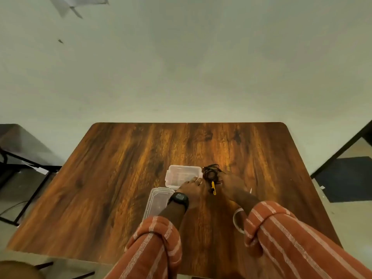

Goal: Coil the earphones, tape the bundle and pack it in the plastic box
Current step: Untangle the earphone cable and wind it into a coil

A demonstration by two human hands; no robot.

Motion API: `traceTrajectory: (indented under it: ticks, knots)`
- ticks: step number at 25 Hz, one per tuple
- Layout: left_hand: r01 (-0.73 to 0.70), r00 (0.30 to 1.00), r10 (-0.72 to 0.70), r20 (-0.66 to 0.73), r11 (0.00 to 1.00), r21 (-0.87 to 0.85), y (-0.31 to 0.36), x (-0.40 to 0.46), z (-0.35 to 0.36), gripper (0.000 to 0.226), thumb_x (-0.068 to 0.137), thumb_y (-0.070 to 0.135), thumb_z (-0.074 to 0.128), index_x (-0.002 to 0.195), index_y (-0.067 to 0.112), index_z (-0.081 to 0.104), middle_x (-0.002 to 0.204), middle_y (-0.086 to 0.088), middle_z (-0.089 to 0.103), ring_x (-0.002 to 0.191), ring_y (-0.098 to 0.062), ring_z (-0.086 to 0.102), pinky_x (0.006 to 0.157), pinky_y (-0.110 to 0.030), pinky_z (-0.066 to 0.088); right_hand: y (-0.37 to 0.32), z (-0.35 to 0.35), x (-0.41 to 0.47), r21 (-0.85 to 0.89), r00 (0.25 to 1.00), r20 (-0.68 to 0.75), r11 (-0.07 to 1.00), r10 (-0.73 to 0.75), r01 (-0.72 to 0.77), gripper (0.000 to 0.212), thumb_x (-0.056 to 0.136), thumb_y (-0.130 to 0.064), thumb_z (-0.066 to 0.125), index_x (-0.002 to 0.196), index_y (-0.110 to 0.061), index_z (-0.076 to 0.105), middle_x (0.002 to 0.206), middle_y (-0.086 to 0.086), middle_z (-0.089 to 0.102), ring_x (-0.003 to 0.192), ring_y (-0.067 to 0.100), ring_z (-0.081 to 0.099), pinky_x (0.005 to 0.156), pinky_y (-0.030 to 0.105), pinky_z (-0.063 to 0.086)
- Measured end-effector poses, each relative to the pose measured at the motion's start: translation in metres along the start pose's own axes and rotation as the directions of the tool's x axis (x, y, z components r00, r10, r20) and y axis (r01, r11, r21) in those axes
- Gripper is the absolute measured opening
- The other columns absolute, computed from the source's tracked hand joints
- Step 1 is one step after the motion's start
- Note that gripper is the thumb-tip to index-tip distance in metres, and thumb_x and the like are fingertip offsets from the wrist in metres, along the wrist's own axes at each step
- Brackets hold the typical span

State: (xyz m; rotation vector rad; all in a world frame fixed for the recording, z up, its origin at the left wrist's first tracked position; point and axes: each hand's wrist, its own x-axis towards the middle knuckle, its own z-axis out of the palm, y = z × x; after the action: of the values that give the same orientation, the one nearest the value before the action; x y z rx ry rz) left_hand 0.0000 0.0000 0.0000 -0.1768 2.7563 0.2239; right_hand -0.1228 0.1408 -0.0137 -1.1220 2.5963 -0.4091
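Observation:
The black earphones (211,172) lie in a loose tangle on the wooden table (120,178), just right of the open clear plastic box (182,175). My right hand (231,183) reaches into the tangle, with its fingers hidden among the cords. My left hand (191,187), with a black watch on the wrist, rests with straight fingers against the near right corner of the box. The clear box lid (159,200) lies flat beside my left wrist. A roll of clear tape (238,219) sits under my right forearm.
A small yellow tool (213,187) lies between my hands. A thin white object (250,190) pokes out behind my right wrist. A dark table and chair frame (18,158) stand to the left. A dark mat (346,178) lies on the floor at right.

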Motion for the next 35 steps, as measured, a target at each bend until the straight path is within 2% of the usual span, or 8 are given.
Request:
traceTrajectory:
  ticks: [5, 11, 13, 21, 28, 30, 32, 35]
  knots:
    - [0.097, 0.995, -0.098, 0.006, 0.994, 0.042, -0.013, 0.010, 0.009, 0.062, 0.095, 0.028, 0.046, 0.150, 0.013, 0.022, 0.160, -0.012, 0.019, 0.147, -0.034, 0.017, 0.118, -0.051, 0.021, -0.004, 0.015, 0.039, 0.152, 0.991, -0.038, 0.981, 0.128, -0.121, 0.024, 0.091, -0.016, 0.053, 0.105, -0.018, 0.071, 0.110, 0.007, 0.072, 0.096, 0.025, 0.066, 0.081, 0.040, 0.054]
    - [0.178, 0.978, -0.155, -0.141, 0.969, 0.173, -0.014, 0.020, -0.004, 0.034, 0.094, 0.028, 0.043, 0.117, 0.008, 0.058, 0.121, -0.015, 0.063, 0.116, -0.037, 0.051, 0.110, -0.052, 0.028, 0.001, 0.037, 0.076, 0.155, 0.873, -0.064, 0.869, 0.483, -0.469, 0.032, 0.084, -0.032, 0.066, 0.104, -0.007, 0.065, 0.106, 0.009, 0.066, 0.098, 0.026, 0.063, 0.085, 0.038, 0.054]
    - [0.187, 0.971, -0.163, -0.174, 0.974, 0.128, -0.016, 0.023, -0.016, 0.031, 0.093, 0.028, 0.044, 0.113, 0.009, 0.060, 0.117, -0.014, 0.065, 0.113, -0.034, 0.053, 0.109, -0.048, 0.029, 0.008, 0.049, 0.073, 0.290, 0.883, 0.024, 0.842, 0.468, -0.455, 0.006, 0.085, -0.015, 0.065, 0.090, -0.011, 0.068, 0.102, 0.010, 0.069, 0.097, 0.027, 0.066, 0.084, 0.036, 0.054]
    - [-0.087, 0.916, -0.112, -0.385, 0.882, -0.463, -0.019, 0.067, -0.115, 0.077, 0.082, 0.019, 0.068, 0.148, 0.026, 0.030, 0.139, -0.004, 0.056, 0.122, -0.024, 0.054, 0.102, -0.044, 0.045, -0.013, -0.093, 0.074, 0.783, 0.988, -0.044, 0.620, 0.150, -0.059, 0.017, 0.090, -0.003, 0.067, 0.077, -0.015, 0.069, 0.061, -0.004, 0.068, 0.050, 0.004, 0.060, 0.052, 0.022, 0.049]
    - [-0.362, 0.876, -0.050, -0.479, 0.588, -0.724, -0.015, 0.051, -0.254, 0.020, 0.083, 0.021, 0.075, 0.097, 0.006, 0.076, 0.091, -0.008, 0.075, 0.079, -0.014, 0.068, 0.078, -0.023, 0.056, -0.029, -0.257, 0.053, 0.671, 0.824, -0.521, 0.705, 0.225, 0.232, 0.010, 0.089, -0.011, 0.065, 0.080, -0.011, 0.069, 0.059, 0.004, 0.064, 0.049, 0.012, 0.057, 0.049, 0.026, 0.048]
    - [-0.401, 0.838, -0.161, -0.521, 0.466, -0.789, -0.023, 0.031, -0.285, 0.021, 0.087, 0.016, 0.070, 0.099, 0.000, 0.073, 0.081, -0.005, 0.072, 0.069, -0.012, 0.063, 0.072, -0.017, 0.051, -0.022, -0.287, 0.044, 0.832, 0.797, -0.495, 0.452, 0.347, 0.321, 0.010, 0.090, -0.011, 0.062, 0.083, -0.012, 0.069, 0.056, -0.002, 0.055, 0.045, 0.009, 0.049, 0.051, 0.022, 0.048]
    - [-0.457, 0.813, -0.319, -0.487, 0.168, -0.873, -0.039, 0.013, -0.306, 0.015, 0.090, 0.010, 0.062, 0.096, -0.002, 0.070, 0.056, 0.004, 0.061, 0.056, -0.014, 0.058, 0.079, -0.027, 0.052, -0.009, -0.308, 0.035, 0.945, 0.877, -0.277, -0.054, 0.393, 0.323, 0.010, 0.092, -0.012, 0.059, 0.084, -0.016, 0.065, 0.051, -0.006, 0.041, 0.036, 0.007, 0.032, 0.039, 0.017, 0.036]
    - [-0.555, 0.801, -0.462, -0.380, -0.334, -0.762, -0.066, -0.007, -0.324, 0.012, 0.090, 0.014, 0.058, 0.087, 0.007, 0.067, 0.044, 0.006, 0.033, 0.039, -0.012, 0.038, 0.067, -0.030, 0.057, 0.024, -0.314, 0.031, 0.966, 0.787, -0.132, -0.100, 0.603, 0.239, 0.012, 0.089, -0.007, 0.060, 0.080, -0.013, 0.063, 0.054, -0.002, 0.039, 0.029, 0.006, 0.027, 0.032, 0.015, 0.023]
